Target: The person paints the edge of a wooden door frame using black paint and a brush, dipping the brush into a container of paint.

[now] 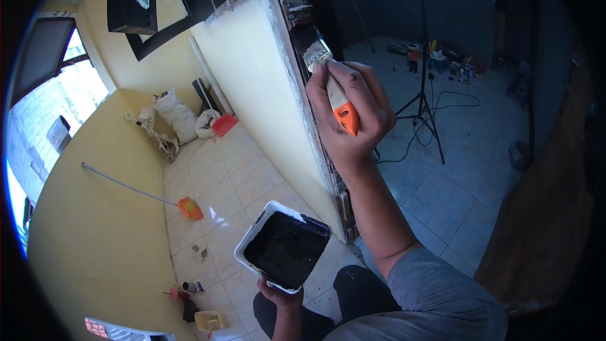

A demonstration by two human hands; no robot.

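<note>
In my right hand, fingers closed round the handle, is a paintbrush with a pale handle and an orange end. Its metal band and bristles point up against the dark door frame at the end of the wall. Down by my knees, my left hand grips the near edge of a white square paint tub. Black paint covers the inside of the tub. The bristle tips are hard to make out against the dark frame.
A cream half wall runs beside the frame. To the right stand a tripod light, its cable and several small items on the floor. An orange broom leans at the left, with white sacks and a red dustpan beyond.
</note>
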